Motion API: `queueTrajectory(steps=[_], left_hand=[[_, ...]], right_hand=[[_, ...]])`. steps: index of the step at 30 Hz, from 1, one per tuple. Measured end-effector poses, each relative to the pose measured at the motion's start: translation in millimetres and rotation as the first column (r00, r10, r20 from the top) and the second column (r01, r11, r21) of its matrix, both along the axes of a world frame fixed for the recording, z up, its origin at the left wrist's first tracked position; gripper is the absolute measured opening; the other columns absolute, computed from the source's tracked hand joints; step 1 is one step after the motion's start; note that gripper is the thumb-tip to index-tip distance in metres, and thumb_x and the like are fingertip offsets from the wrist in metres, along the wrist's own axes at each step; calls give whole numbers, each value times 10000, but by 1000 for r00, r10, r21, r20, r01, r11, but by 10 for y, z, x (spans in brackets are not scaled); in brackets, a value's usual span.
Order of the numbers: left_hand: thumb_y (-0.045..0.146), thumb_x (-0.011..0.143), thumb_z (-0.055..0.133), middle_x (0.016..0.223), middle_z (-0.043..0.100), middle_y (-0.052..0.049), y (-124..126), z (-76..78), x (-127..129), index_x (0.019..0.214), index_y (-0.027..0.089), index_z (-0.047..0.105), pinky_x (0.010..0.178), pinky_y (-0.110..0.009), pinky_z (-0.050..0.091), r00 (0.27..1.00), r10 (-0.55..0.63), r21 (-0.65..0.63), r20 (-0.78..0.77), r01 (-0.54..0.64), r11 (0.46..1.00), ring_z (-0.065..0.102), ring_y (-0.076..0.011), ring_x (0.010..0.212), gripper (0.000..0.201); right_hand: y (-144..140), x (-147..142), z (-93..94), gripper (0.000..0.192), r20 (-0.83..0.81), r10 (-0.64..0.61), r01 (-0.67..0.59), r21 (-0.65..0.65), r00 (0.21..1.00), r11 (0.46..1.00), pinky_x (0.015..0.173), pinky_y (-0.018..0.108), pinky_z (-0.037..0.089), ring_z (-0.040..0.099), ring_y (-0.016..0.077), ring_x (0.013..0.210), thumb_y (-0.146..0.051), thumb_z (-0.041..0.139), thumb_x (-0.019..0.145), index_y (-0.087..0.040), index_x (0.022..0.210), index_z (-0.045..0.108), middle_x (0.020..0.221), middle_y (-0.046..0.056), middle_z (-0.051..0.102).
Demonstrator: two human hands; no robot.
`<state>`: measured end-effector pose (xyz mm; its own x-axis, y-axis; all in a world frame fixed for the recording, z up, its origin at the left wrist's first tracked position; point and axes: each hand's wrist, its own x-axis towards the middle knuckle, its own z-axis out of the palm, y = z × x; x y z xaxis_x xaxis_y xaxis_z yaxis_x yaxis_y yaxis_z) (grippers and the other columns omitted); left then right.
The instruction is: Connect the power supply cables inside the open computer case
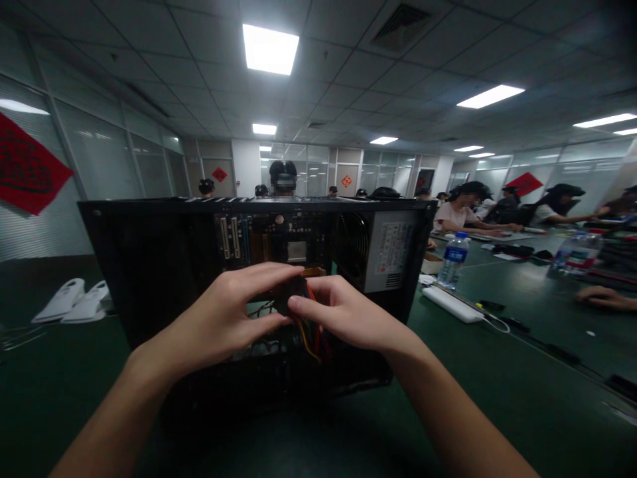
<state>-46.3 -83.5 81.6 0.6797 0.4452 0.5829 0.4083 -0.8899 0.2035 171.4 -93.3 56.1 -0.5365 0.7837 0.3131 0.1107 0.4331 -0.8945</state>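
An open black computer case (149, 265) lies on its side on the dark green table (497, 398), its inside facing me. My left hand (233, 312) and my right hand (343, 312) meet in front of it, both pinching a small black connector (291, 292) on a bundle of red, orange and yellow wires (311, 332). Behind the hands I see expansion cards (233, 236), a fan (351, 242) and the grey power supply (393, 249) with its label.
A water bottle (454, 260) and a white power strip (450, 304) lie right of the case. Two white objects (74, 302) sit at the left. Other people work at the tables behind and to the right; another person's hand (602, 297) rests at the far right.
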Motion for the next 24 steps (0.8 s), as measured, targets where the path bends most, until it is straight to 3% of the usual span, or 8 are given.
queueTrajectory(steps=[9, 16, 18, 20, 22, 24], left_hand=[[325, 885, 709, 1348, 641, -100, 8, -29, 3, 1401, 247, 569, 1054, -393, 515, 998, -1, 10, -62, 1, 1000, 615, -255, 1232, 540], [284, 880, 710, 1319, 644, -79, 52, -53, -21, 1369, 265, 565, 1021, -364, 523, 993, 10, -11, -115, -11, 1000, 628, -239, 1194, 511], [281, 887, 704, 1318, 643, -77, 54, -65, -19, 1381, 269, 551, 1023, -360, 521, 992, -1, -26, -124, -2, 1000, 629, -234, 1192, 517], [283, 888, 706, 1328, 637, -81, 56, -75, -19, 1399, 270, 539, 1031, -363, 519, 993, -11, -34, -121, 7, 999, 626, -234, 1200, 538], [289, 887, 709, 1366, 615, -91, 63, -78, -21, 1418, 271, 529, 1053, -379, 509, 993, -18, -40, -121, 13, 999, 611, -243, 1231, 561], [294, 890, 706, 1409, 587, -104, 72, -73, -27, 1437, 269, 516, 1085, -406, 490, 992, -20, -51, -125, 14, 999, 587, -254, 1270, 580]], right_hand=[[-11, -24, -64, 365, 18, -21, 22, -34, 1000, 999, 524, 209, 349, 460, 90, 585, -491, 671, 895, -142, 812, 603, 673, -30, 534], [24, -35, -92, 440, 43, -12, 15, -78, 999, 997, 529, 211, 360, 458, 94, 588, -573, 699, 849, -144, 829, 604, 676, -29, 526], [69, 4, -107, 432, 69, 7, -5, -32, 998, 999, 551, 218, 387, 482, 105, 618, -568, 679, 872, -143, 843, 611, 709, -16, 553], [143, 62, -133, 409, 131, -25, 10, 117, 991, 993, 606, 239, 439, 523, 125, 669, -543, 586, 947, -144, 869, 627, 761, 6, 591], [239, 116, -181, 390, 160, -172, 100, 381, 972, 919, 695, 273, 490, 571, 150, 742, -463, 437, 1037, -150, 931, 643, 830, 35, 627], [335, 142, -251, 340, 89, -361, 213, 670, 928, 711, 805, 322, 525, 618, 184, 872, -330, 348, 1066, -155, 1079, 639, 967, 84, 657]])
